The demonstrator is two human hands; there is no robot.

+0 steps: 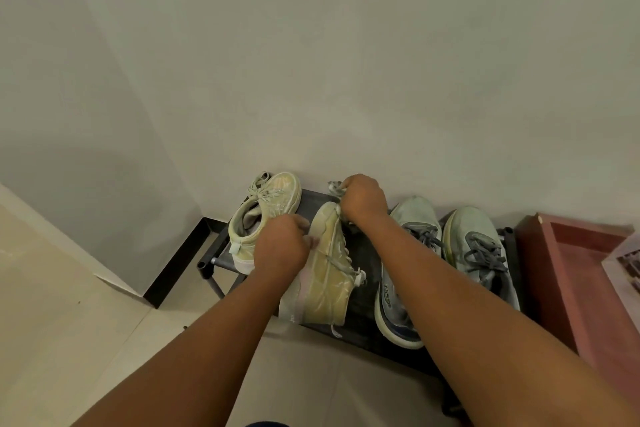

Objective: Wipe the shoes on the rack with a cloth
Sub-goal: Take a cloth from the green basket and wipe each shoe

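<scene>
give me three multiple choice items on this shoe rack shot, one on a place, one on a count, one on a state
1. Where is the cloth?
A. on the floor
B. in the right hand, at the toe of the tipped cream shoe
C. draped over the red box

2. How many shoes are on the rack?
A. two
B. four
C. six

3. How does the cream shoe in the left hand lie?
A. tipped on its side
B. flat on its sole
C. upside down on the floor

Key: 1 B, the cloth pokes out of the right fist by the toe. 2 B, two cream, two grey. 3 A, its side faces up while the left hand steadies it.
</scene>
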